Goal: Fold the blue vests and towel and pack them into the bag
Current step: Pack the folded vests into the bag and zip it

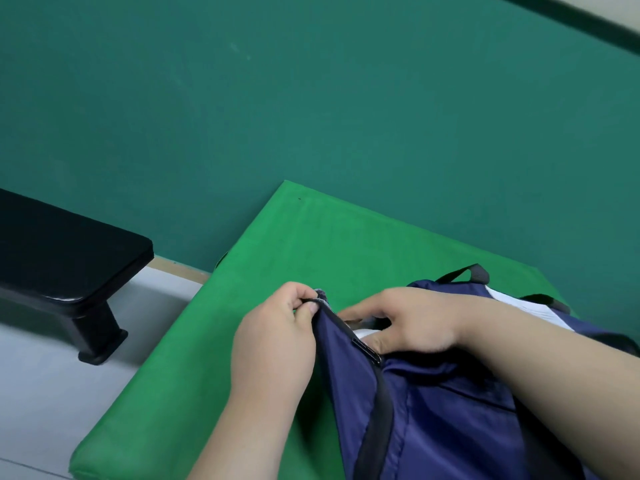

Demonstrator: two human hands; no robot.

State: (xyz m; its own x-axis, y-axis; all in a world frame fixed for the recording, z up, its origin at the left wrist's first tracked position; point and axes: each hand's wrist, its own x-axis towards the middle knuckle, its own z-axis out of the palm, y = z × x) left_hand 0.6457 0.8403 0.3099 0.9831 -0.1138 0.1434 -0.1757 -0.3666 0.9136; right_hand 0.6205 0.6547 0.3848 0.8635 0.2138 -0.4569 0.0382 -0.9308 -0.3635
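Note:
A navy blue bag (440, 403) with black straps lies on the green mat (242, 306) at the lower right. My left hand (277, 341) pinches the end of the bag's zipper edge at its near-left corner. At the bag's opening, my right hand (412, 323) has its fingers curled around something small, likely the zipper pull. Something white (363, 332) shows inside the opening under that hand. No loose vest or towel is visible outside the bag.
A black padded bench (65, 258) stands on the pale floor to the left. A dark green wall runs behind the mat. Black carry handles (474, 271) stick up at the bag's far side, beside a white patch (519, 303).

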